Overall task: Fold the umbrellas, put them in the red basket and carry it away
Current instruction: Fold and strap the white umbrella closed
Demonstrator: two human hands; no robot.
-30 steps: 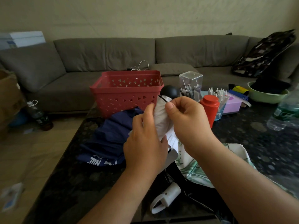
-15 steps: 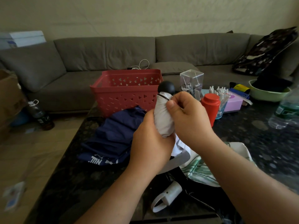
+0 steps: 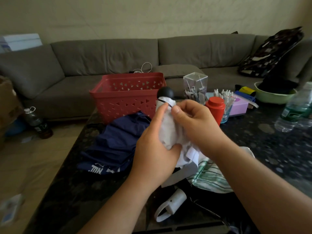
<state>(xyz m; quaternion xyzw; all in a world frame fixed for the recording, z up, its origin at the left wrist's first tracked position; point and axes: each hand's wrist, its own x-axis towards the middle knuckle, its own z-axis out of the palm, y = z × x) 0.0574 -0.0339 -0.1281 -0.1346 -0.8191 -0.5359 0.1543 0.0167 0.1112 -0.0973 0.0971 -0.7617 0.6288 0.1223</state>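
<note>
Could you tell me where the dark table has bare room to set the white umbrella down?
Bare patches: the dark speckled table between the red canister and clear plastic bottle, and the near-left corner below the navy umbrella. Crowded: the centre and far-right clutter.

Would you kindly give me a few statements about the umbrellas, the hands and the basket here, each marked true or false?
1. Both hands grip the white umbrella. True: the left hand wraps its lower part, the right hand grips its upper part.
2. The navy umbrella lies inside the red basket. False: it lies on the table, in front of the basket.
3. The white umbrella's black knob points up. True.
4. The red canister stands left of the basket. False: it stands to its right.
5. The left hand holds the basket. False: it holds the white umbrella.
</note>
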